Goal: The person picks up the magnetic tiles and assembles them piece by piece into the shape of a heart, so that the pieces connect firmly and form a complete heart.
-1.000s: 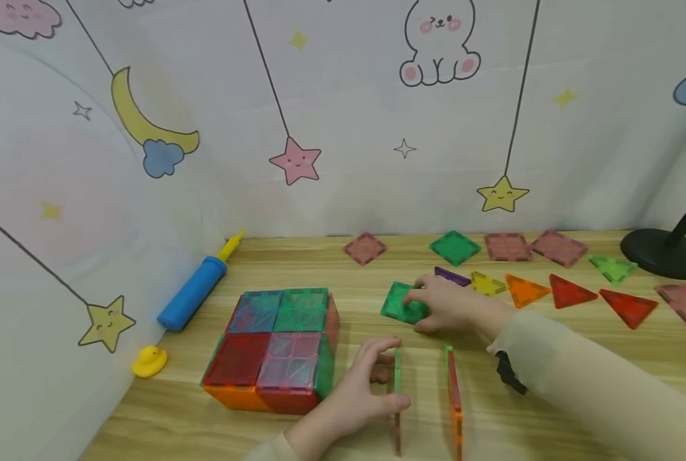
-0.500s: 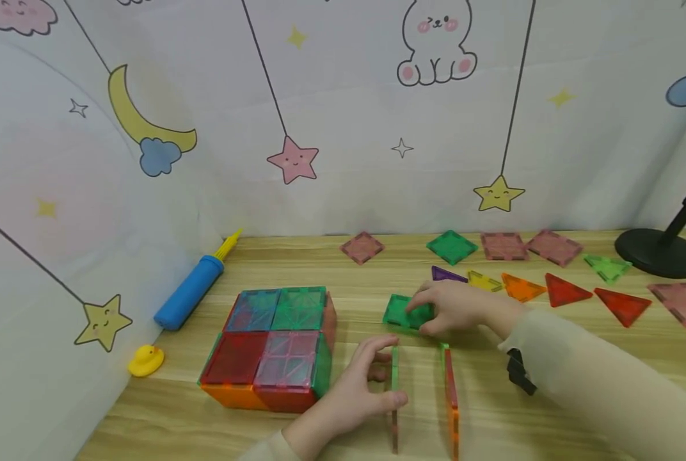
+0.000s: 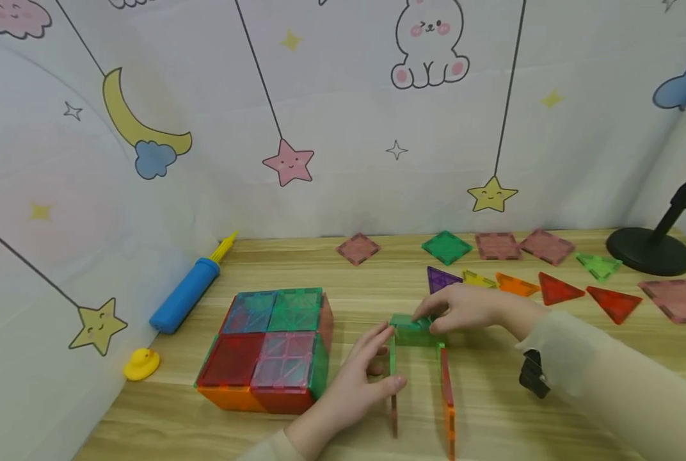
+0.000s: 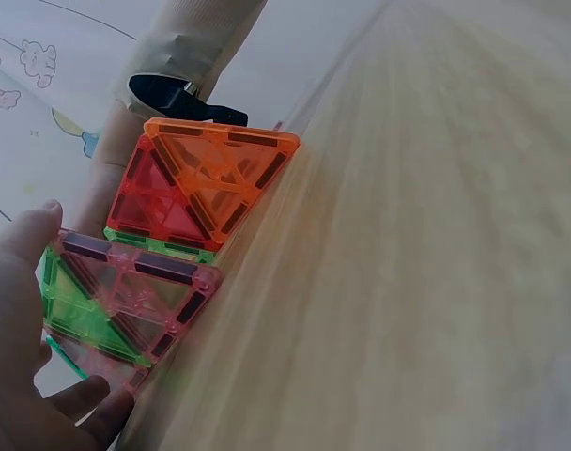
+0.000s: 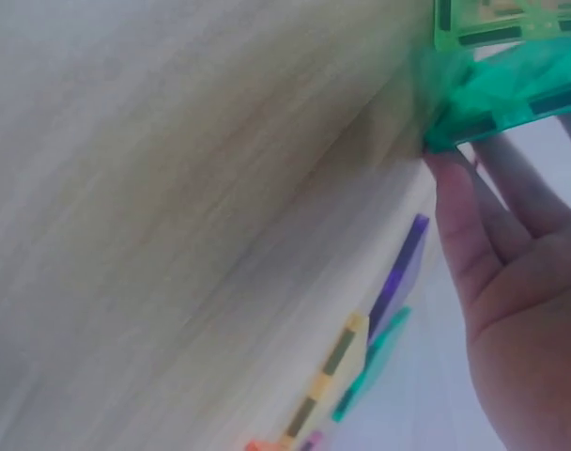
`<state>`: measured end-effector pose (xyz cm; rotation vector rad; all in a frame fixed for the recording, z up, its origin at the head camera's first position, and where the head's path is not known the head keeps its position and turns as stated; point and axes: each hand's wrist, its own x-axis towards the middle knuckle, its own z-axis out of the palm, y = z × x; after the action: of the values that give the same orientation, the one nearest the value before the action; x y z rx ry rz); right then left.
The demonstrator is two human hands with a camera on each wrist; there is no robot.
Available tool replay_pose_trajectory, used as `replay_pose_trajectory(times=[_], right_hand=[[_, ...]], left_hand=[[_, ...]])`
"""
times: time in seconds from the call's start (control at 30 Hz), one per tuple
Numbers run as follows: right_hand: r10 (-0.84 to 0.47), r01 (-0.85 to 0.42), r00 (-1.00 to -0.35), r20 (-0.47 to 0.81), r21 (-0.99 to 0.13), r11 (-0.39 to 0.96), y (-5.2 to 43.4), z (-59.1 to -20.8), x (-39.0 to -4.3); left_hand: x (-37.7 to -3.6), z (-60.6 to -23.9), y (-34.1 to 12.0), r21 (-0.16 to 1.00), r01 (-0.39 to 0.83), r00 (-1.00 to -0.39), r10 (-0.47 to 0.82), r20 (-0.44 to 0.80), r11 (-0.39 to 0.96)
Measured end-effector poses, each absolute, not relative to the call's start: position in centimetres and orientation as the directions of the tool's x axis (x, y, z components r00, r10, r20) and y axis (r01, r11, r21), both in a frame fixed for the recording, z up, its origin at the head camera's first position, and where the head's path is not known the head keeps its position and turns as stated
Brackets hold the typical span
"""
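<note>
My left hand (image 3: pixel 357 374) holds an upright panel of pink and light-green magnetic tiles (image 4: pixel 126 291), its thumb and fingers spanning it. To the right, a second panel of red, orange and light-green triangular magnetic tiles (image 3: pixel 448 397) stands on edge, roughly parallel. At the far ends of both panels my right hand (image 3: pixel 464 307) pinches a green square magnetic tile (image 3: pixel 412 334), which stands tilted up across the gap. In the right wrist view this green tile (image 5: pixel 511 99) shows close beside a light-green tile edge, with the thumb and fingers at its rim.
Left of the hands sits a block of coloured magnetic tiles (image 3: pixel 262 346). Behind lie loose squares, such as a pink one (image 3: pixel 358 248), and several triangles, including a purple one (image 3: pixel 442 280). A blue pump (image 3: pixel 187 294), rubber duck (image 3: pixel 142 364) and black stand (image 3: pixel 649 250) flank them.
My right hand has brought the green square tile nearer, from lying behind the panels to standing tilted at their far ends. The left hand stays at the left panel, its fingertips now nearer the green tile.
</note>
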<state>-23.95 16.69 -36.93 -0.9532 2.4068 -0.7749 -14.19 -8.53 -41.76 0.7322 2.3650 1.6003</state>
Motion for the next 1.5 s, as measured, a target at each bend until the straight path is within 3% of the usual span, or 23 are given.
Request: replay_pose_trajectory(times=[0.17,0.47,0.83,1.5], right_hand=[[-0.732,-0.471,-0.659,-0.171,-0.665,0.579,17.1,-37.2,-23.7],[-0.769,-0.513,-0.629,-0.117,-0.681,0.523,17.6,-37.5,-23.4],[-0.734,-0.452,-0.663,-0.147,-0.704,0.548,18.0,-37.6,-22.2],[-0.717,-0.418,-0.674,-0.175,-0.710,0.567,18.5,-38.0,-21.7]], left_hand=[[-14.3,-41.9,-8.1,0.898,0.304,-0.865,0.488,0.119,0.319],[-14.5,-41.7,-7.9,0.933,0.221,-0.884,0.463,0.069,0.283],[-14.8,-41.7,-7.1,0.965,0.170,-0.888,0.455,0.064,0.197],[-14.6,-41.4,-7.3,0.942,0.162,-0.895,0.446,0.015,0.294]])
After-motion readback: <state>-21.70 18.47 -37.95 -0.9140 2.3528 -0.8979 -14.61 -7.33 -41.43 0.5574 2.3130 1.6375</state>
